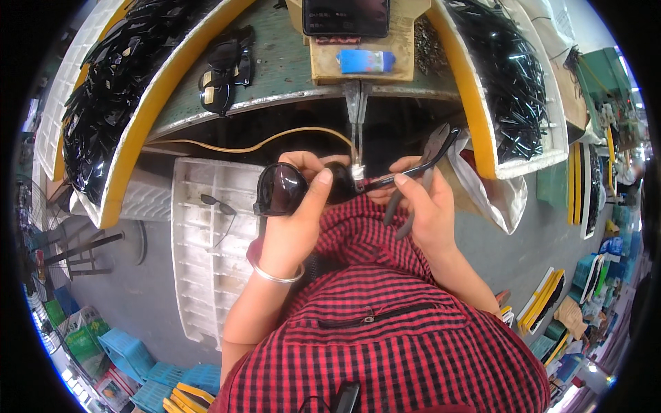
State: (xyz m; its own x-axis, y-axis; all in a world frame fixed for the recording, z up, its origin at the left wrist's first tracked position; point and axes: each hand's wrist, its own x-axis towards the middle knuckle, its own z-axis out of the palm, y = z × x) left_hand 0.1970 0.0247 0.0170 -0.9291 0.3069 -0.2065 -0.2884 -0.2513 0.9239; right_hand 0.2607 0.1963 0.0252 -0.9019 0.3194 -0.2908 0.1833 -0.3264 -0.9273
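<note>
Currently, dark sunglasses are held in front of the chest, just below the table edge: the left lens side is gripped by the left hand, thumb laid across the front, and the black temple arm at the hinge is pinched by the right hand, in which pliers are also clasped. White trays of black parts are seen on both sides of the table, another pair of sunglasses lies on its green top, and a white crate stands just below left.
</note>
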